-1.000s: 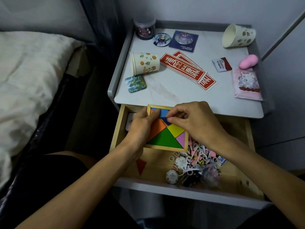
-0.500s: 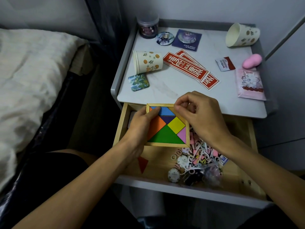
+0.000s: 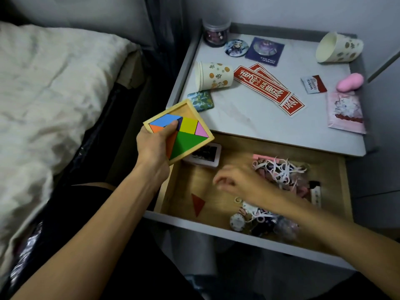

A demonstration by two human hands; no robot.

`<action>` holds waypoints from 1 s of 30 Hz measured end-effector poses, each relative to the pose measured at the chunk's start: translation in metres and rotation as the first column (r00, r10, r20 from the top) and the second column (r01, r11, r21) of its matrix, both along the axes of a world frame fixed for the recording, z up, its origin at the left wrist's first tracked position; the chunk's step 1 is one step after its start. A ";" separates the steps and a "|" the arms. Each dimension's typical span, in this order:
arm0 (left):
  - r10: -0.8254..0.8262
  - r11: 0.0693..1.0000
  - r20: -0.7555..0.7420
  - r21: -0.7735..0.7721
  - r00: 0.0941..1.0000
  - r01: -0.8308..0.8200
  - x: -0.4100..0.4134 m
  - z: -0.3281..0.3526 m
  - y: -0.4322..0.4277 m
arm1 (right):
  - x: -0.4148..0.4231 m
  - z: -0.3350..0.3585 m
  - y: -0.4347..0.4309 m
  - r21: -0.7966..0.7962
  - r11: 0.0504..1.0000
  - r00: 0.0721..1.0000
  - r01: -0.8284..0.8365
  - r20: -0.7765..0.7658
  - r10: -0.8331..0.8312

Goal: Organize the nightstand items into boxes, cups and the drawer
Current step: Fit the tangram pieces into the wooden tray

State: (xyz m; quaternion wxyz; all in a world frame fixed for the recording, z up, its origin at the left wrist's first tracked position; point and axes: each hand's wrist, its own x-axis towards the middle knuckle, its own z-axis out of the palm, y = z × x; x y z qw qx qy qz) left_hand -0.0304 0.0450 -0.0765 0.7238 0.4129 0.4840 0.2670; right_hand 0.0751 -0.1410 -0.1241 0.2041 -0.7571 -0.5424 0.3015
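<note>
Both of the person's forearms are bare to the edge of the frame, as are the left hand point(image 3: 154, 146) and the right hand point(image 3: 236, 180), the latter blurred. Black fabric point(image 3: 71, 208) covers the lap, a strip of bare leg showing at its upper edge.

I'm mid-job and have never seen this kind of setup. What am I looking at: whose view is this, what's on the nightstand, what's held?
There is no machine: a person works with bare hands, filmed by a camera on their head, looking down. The left hand has its grip on a square wooden tray of coloured puzzle pieces, held above the open wooden drawer. The right hand is blurred over the drawer; whether it holds anything is unclear. A loose red triangle piece and a heap of small pink and white items lie inside. On the pale nightstand top lie a tipped-over orange-patterned paper cup, red stickers and a pink packet.
</note>
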 end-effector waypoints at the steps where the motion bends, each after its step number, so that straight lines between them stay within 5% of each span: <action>1: 0.000 1.000 -0.001 -0.005 1.000 0.000 0.000 0.000 -0.001 | -0.009 -0.013 0.005 -0.060 0.991 0.992 -0.123 0.027 0.125; 3: -0.006 1.000 -0.008 -0.016 1.000 0.006 0.001 0.000 -0.002 | -0.025 -0.032 0.016 -0.120 0.965 0.962 -0.233 0.115 0.247; 6: -0.005 0.999 -0.005 -0.035 1.000 0.004 0.000 -0.001 0.001 | -0.048 -0.043 0.034 -0.192 0.975 0.938 -0.114 0.302 0.169; 9: -0.009 0.999 -0.005 -0.051 1.000 0.009 0.001 -0.001 0.001 | -0.061 -0.048 0.044 -0.253 0.967 0.940 0.008 0.333 0.079; 21: -0.059 0.998 -0.060 0.017 0.996 0.060 0.002 -0.002 -0.009 | -0.053 -0.040 0.040 -0.246 0.966 0.919 -0.075 0.358 0.162; 26: -0.180 0.984 -0.102 0.001 0.978 0.181 0.003 -0.002 -0.011 | -0.021 -0.029 0.026 -0.211 0.963 0.982 0.168 0.125 -0.144; 30: -0.315 0.948 -0.085 0.019 0.945 0.317 0.006 0.000 -0.019 | 0.020 0.002 0.001 -0.069 0.903 0.905 0.424 -0.001 -0.425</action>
